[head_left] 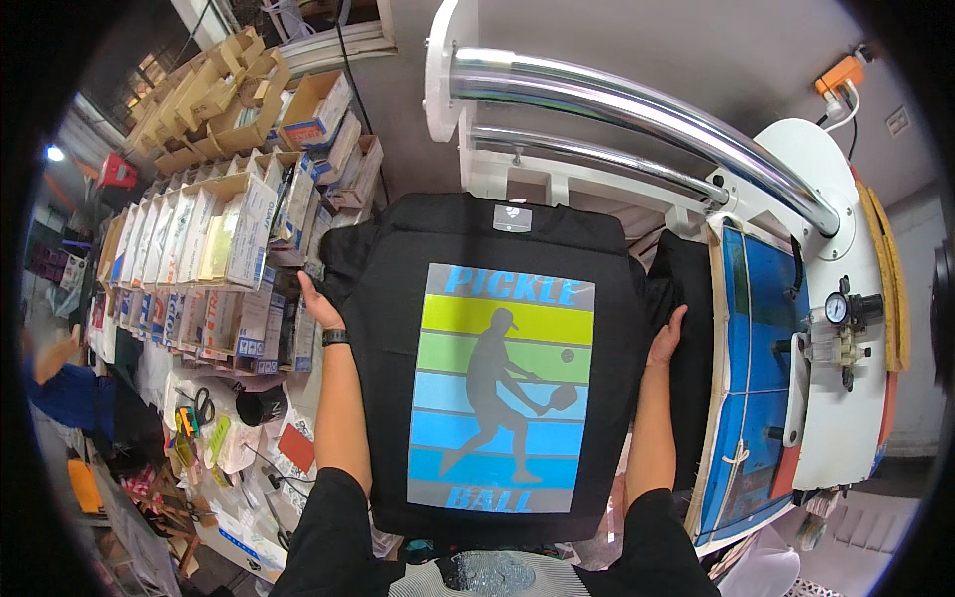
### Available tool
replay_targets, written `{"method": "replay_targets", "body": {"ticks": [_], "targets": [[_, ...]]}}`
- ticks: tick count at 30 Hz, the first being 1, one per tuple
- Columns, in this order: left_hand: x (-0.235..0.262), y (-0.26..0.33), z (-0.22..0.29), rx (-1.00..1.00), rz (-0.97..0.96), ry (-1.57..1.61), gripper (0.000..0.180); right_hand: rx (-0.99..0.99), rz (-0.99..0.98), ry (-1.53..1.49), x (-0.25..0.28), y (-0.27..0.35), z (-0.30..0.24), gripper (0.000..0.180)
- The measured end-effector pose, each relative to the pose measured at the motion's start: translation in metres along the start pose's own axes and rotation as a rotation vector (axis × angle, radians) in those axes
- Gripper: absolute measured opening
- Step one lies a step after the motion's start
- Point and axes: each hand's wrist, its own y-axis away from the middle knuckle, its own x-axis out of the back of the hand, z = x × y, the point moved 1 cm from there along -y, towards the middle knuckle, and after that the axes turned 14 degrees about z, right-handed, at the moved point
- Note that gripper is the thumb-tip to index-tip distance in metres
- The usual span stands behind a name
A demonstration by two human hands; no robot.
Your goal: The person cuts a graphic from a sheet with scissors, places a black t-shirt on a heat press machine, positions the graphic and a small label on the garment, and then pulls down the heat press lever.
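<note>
Spreading a black T-shirt (pixel 398 328) flat over a printing platen: the person's left hand (pixel 316 303) lies on the garment's left edge just below the sleeve, fingers extended and flat on the cloth, neither clenched nor pinching. The right hand (pixel 667 338) presses the right edge at about the same height, also flat and released, thumb side toward the print. The shirt lies face up with its collar label (pixel 512 218) at the far edge and its hem at the near edge, close to the person's body. A rectangular striped print (pixel 502 388) with a dark player silhouette fills the middle of the chest. A second black garment (pixel 691 328) lies just beside the right edge, between the shirt and a blue-meshed screen frame (pixel 756 378) that stands tilted open on the right. Chromed tubes (pixel 637 109) of the press arch over the far right corner. To the left, a cluttered bench (pixel 249 438) carries scissors (pixel 203 406) and papers, with rows of cardboard boxes (pixel 214 239) behind. The step in hand appears to be smoothing or squaring the shirt on its support. Any following move would call for even tension from both hands, so that the cloth stays free of wrinkles and the print remains centred.
</note>
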Motion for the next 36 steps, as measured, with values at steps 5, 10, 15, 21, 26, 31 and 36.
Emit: {"method": "replay_targets", "body": {"ticks": [5,10,15,21,26,31,36], "targets": [[-0.016,-0.003,0.017,0.385,-0.241,0.191,0.043,-0.213,0.109,0.022,0.005,-0.011,0.003,0.054],[-0.010,-0.014,0.004,0.237,-0.096,-0.219,0.030,-0.180,0.206,0.047,0.014,-0.005,0.005,0.046],[0.024,-0.047,0.001,0.005,0.025,-0.404,0.038,-0.143,0.219,0.134,0.008,-0.001,0.013,0.043],[0.010,-0.031,-0.005,-0.017,0.315,-0.374,0.059,-0.198,0.224,0.105,0.014,-0.001,0.008,0.042],[0.025,-0.058,-0.011,0.169,0.126,-0.326,0.046,-0.097,0.249,0.141,0.007,-0.008,0.004,0.044],[0.012,-0.042,-0.007,0.171,0.087,-0.319,0.049,-0.110,0.341,0.153,-0.004,0.009,-0.002,0.053],[-0.009,-0.026,-0.006,0.145,0.059,-0.312,0.046,-0.090,0.445,0.253,0.003,0.006,-0.003,0.055]]}}
